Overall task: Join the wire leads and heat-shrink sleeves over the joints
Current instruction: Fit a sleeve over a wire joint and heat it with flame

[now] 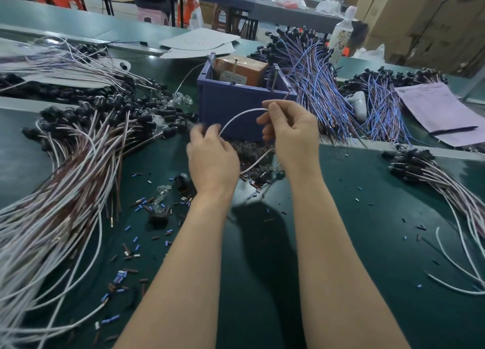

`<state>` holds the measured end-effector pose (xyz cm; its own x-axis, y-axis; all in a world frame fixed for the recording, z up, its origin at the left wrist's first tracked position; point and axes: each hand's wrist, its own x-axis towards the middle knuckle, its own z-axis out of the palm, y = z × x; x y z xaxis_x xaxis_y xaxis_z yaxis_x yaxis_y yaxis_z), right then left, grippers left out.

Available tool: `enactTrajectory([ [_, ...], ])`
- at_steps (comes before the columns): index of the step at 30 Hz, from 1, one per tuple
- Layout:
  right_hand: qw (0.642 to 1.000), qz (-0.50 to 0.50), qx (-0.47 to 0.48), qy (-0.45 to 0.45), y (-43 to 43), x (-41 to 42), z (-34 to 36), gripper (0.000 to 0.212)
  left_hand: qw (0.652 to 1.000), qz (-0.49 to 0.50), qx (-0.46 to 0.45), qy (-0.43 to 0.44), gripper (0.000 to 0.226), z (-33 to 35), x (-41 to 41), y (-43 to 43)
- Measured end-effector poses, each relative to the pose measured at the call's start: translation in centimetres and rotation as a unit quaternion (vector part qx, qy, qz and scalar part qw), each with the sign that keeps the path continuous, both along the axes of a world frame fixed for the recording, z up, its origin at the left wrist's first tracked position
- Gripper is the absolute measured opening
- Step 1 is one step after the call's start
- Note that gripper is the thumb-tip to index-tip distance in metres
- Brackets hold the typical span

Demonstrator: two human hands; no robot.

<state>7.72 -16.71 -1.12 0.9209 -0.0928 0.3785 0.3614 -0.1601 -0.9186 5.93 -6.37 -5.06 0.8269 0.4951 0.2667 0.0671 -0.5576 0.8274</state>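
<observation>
Green matting covers the tabletop [367,217], with a factory floor of benches and cartons behind it. From my remote seat I see both hands raised just in front of the blue bin [236,101] near the tabletop's middle, with 1 white lead [236,117] arching between them. The right hand [294,141] pinches the lead's upper end between thumb and forefinger. The left hand [212,157] has its fingers curled at the arc's lower end and appears to grip it, though blur hides the fingertips. Loose sleeves [136,239] in blue, brown and black lie scattered toward the left and near edges, beside a big fan of white and brown leads [78,165]. Blue leads [315,80] pile up to the bin's right.

I judge the white lead light and springy: it bends easily yet wants to straighten, so it could flick free. I would hold it close to the tip, where a short grip keeps the end steady for a sleeve. The sleeves look tiny and slippery, best pinched by their sides.
</observation>
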Motion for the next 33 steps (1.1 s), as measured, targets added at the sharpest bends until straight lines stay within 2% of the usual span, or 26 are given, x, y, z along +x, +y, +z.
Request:
enactTrajectory([
  [2,1.000,0.024,-0.016,0.012,0.2,0.2,-0.2,0.017,0.996,-0.030,0.063,-0.064,0.038,0.3,0.0,-0.3],
  [4,0.998,0.037,-0.041,0.012,0.3,0.2,-0.5,0.017,0.986,-0.092,0.073,-0.114,0.034,0.3,0.2,-0.7],
  [6,0.998,0.046,-0.033,0.018,0.2,0.2,-0.6,0.016,0.983,-0.132,0.021,-0.124,0.026,0.1,0.0,-0.8],
  [8,0.999,0.044,-0.017,0.028,0.0,0.2,-0.6,0.015,0.984,-0.125,-0.028,-0.123,0.020,-0.1,-0.1,-0.6],
  [12,0.999,-0.011,-0.022,0.023,-0.1,0.3,-0.7,0.039,0.973,-0.071,-0.165,-0.142,0.014,-0.2,0.2,0.0],
  [15,0.999,-0.048,-0.011,0.014,-0.1,0.5,-1.0,0.048,0.948,-0.041,-0.278,-0.149,0.008,-0.1,0.3,0.2],
  [18,0.996,-0.078,0.034,0.029,-0.4,1.0,-1.2,0.038,0.934,-0.021,-0.318,-0.162,0.015,0.0,0.3,0.3],
  [21,0.983,-0.117,0.087,0.109,-1.7,1.8,-1.4,0.031,0.934,-0.023,-0.322,-0.152,0.014,0.0,0.3,0.4],
  [22,0.979,-0.125,0.066,0.148,-2.4,1.9,-1.7,0.030,0.935,-0.025,-0.322,-0.147,0.013,0.0,0.3,0.4],
  [24,0.963,-0.136,-0.058,0.224,-3.8,2.1,-2.2,0.027,0.935,-0.026,-0.325,-0.139,0.013,0.0,0.3,0.3],
  [26,0.936,-0.157,-0.178,0.259,-4.9,2.0,-2.7,0.026,0.934,-0.027,-0.331,-0.134,0.012,0.0,0.3,0.3],
  [28,0.912,-0.178,-0.251,0.271,-5.5,1.8,-3.0,0.025,0.933,-0.027,-0.334,-0.128,0.012,-0.1,0.4,0.3],
  [30,0.897,-0.178,-0.283,0.288,-5.7,1.9,-3.0,0.026,0.932,-0.027,-0.339,-0.124,0.014,-0.1,0.4,0.3],
  [33,0.893,-0.174,-0.285,0.301,-5.9,2.2,-2.8,0.027,0.928,-0.024,-0.351,-0.120,0.014,-0.1,0.5,0.3],
])
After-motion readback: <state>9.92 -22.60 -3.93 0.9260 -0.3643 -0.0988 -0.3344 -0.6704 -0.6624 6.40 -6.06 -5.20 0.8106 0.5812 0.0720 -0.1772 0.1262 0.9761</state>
